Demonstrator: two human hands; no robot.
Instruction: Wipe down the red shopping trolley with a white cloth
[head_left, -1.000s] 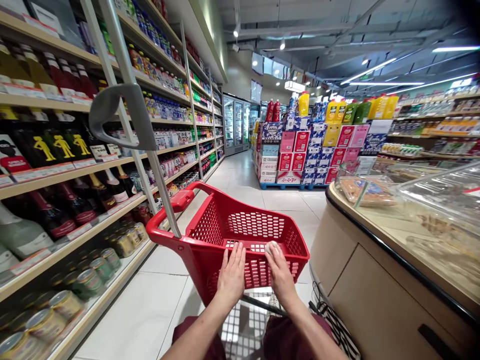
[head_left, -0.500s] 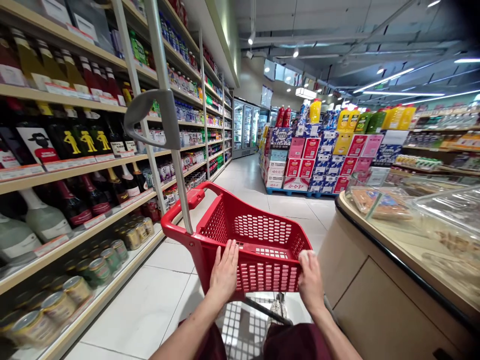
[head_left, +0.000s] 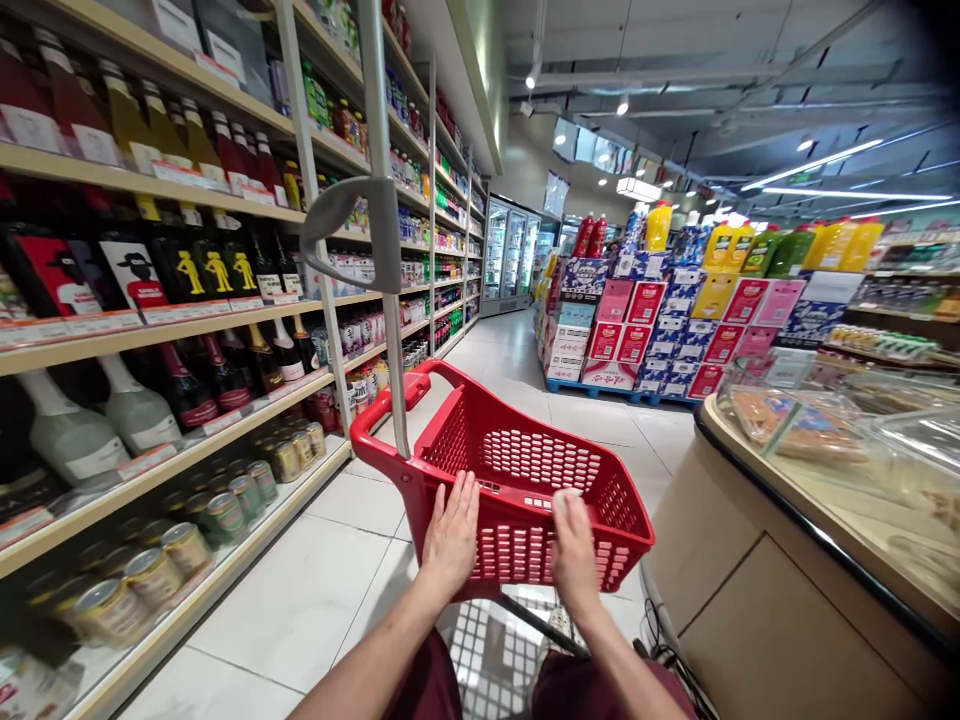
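1. White floor tiles (head_left: 270,590) fill a bright shop. Count the hours around the red cart (head_left: 517,512), right in front of the person, with 12 far ahead.
2. At 6 o'clock, dark red trousers (head_left: 427,670) are near the cart. If it rolls back, it could bump a knee. One shoe (head_left: 559,625) is mostly hidden.
3. At 8 o'clock, the left hand (head_left: 450,530) lies flat on the near rim, fingers straight and pressed together. It could slip if the cart turns. Its thumb is hard to see.
4. At 4 o'clock, the right hand (head_left: 576,550) has its fingers bunched on a small white thing (head_left: 568,494) at the rim. A loose hold could drop it. I can't tell what it is.
5. At 11 o'clock, the grey handle (head_left: 386,235) is on a pole whose top is cut off.
6. At 4 o'clock, low down, black cords (head_left: 671,655) could snag a wheel. The wheels are hidden.
7. At 3 o'clock, the counter (head_left: 757,590) could get scraped if the cart swings. Shine blurs its food packs (head_left: 802,425).
8. At 9 o'clock, cans (head_left: 180,550) could tip if knocked. The back ones are dark.
9. At 1 o'clock, juice bottles (head_left: 731,245) on boxes (head_left: 626,325) could fall if bumped. Their labels are too small to read.
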